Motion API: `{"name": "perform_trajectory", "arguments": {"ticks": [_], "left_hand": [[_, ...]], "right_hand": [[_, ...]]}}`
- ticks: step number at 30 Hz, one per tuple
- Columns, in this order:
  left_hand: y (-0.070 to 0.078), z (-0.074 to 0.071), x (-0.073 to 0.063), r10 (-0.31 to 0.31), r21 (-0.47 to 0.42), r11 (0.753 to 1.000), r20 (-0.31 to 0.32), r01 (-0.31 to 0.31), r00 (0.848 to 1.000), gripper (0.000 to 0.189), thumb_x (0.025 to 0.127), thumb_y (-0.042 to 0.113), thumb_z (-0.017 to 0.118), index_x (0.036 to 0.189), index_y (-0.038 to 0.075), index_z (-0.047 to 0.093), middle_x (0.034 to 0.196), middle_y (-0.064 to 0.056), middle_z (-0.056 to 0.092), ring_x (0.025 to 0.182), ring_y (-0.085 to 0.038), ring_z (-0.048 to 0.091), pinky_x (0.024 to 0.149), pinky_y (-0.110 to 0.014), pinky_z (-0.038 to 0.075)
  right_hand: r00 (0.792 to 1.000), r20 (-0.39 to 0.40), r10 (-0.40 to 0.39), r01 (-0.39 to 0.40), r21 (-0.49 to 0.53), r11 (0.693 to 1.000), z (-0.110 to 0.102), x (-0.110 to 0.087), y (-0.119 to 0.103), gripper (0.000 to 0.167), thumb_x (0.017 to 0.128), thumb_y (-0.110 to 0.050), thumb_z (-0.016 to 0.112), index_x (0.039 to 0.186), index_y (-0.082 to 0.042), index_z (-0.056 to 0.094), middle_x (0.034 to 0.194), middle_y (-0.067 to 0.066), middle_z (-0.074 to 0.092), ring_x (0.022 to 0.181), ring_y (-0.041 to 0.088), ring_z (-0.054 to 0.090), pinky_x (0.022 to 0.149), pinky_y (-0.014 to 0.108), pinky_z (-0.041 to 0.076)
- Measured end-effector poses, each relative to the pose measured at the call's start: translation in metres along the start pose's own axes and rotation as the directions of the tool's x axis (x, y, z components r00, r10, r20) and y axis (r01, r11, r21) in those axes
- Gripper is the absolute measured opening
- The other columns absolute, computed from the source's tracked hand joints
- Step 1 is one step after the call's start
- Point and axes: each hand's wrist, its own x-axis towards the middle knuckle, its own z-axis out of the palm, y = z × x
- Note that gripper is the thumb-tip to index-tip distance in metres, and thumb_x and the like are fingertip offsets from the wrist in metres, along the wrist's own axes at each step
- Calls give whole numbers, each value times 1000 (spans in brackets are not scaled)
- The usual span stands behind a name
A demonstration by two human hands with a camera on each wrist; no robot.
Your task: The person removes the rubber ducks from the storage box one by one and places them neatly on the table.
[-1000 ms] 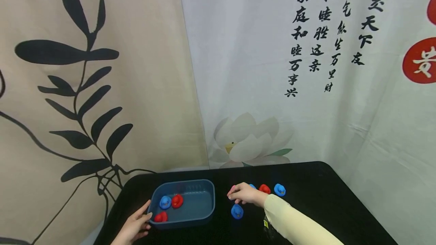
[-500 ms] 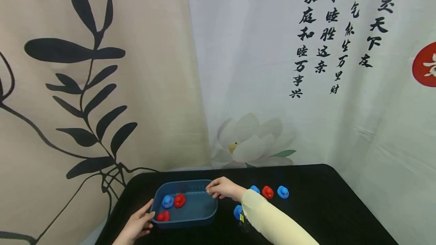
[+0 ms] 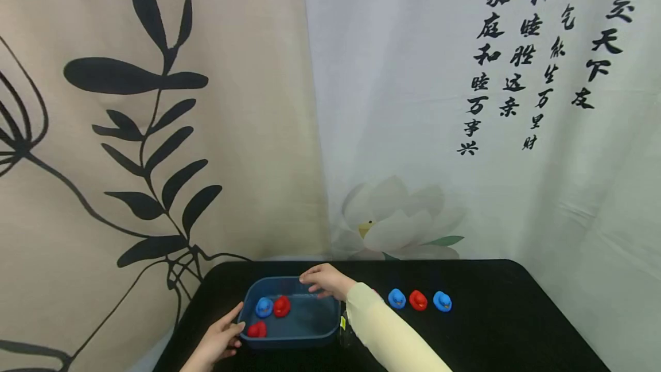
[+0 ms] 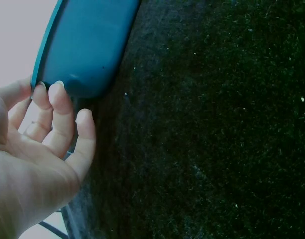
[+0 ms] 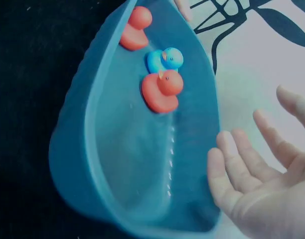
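Observation:
A dark blue plastic tub stands on the black table. Inside, toward its left end, are a blue rubber duck, a red rubber duck and another red duck by the near wall. My left hand pinches the tub's left rim between thumb and fingers; the left wrist view shows the fingertips against the outside of the wall. My right hand is at the tub's far right corner, fingers loosely bent and apart. In the right wrist view its palm holds nothing, and the fingertips overlap the rim.
Right of the tub, a blue duck, a red duck and another blue duck sit in a row on the black table. A pinkish-red bit shows beside the right sleeve. A printed cloth hangs behind.
My right hand has moved left from the loose ducks to the tub's far right corner. Its sleeve now hides the nearer blue duck. The left hand stays at the tub's rim; the view has shifted slightly.

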Motion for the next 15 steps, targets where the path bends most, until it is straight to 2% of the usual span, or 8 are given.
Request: {"name": "perform_trajectory", "arguments": {"ticks": [6, 11, 15], "left_hand": [[-2, 0, 1, 15, -2, 1000, 9, -15, 1000, 68, 96, 24, 59, 151, 6, 25, 84, -5, 55, 70, -19, 58, 63, -36, 52], [-2, 0, 2, 11, -11, 1000, 1, -11, 1000, 67, 96, 24, 59, 151, 5, 26, 82, -6, 54, 69, -19, 57, 62, -36, 51], [-4, -2, 3, 13, -19, 1000, 6, -13, 1000, 68, 96, 23, 59, 152, 4, 25, 82, -5, 54, 69, -19, 57, 61, -35, 50]], "right_hand": [[998, -41, 52, -50, 56, 997, 19, 14, 10, 29, 93, -23, 65, 113, -2, 66, 119, 16, 64, 111, 40, 57, 89, 58, 47], [987, -103, 125, -114, 104, 988, 34, 25, 16, 32, 90, -28, 69, 113, -6, 67, 118, 12, 64, 113, 41, 55, 89, 61, 45], [974, -131, 183, -158, 182, 971, 46, 31, 19, 36, 88, -28, 71, 116, -6, 66, 118, 12, 63, 113, 41, 53, 90, 63, 42]]}}
